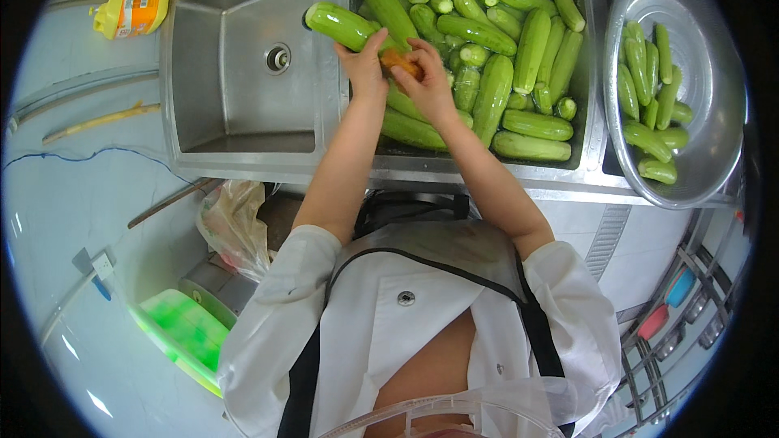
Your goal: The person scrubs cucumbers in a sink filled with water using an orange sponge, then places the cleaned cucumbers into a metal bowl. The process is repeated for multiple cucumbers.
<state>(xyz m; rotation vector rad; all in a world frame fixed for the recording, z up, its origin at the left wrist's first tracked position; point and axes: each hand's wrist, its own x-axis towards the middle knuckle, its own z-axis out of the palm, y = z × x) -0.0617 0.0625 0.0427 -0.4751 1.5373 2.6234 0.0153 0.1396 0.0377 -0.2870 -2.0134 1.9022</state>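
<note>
My left hand (pixel 366 67) grips a long green zucchini (pixel 341 24) over the left rim of the filled sink basin. Beside it, my right hand (pixel 429 82) holds an orange-brown scrubbing pad (pixel 400 63) against the lower right end of that zucchini. Under and around both hands, many zucchinis (pixel 476 35) lie in water in the right-hand basin. More zucchinis (pixel 636 70) rest in a large metal bowl on the right, apart from my hands.
A steel sink basin (pixel 268 109) with a drain is at the left. A yellow jug (pixel 132 11) stands beyond it. Below are a plastic bag (pixel 234 222) and a green plastic tub (pixel 182 328). The metal bowl (pixel 614 140) overlaps the counter's right end, near a wire rack (pixel 648 353).
</note>
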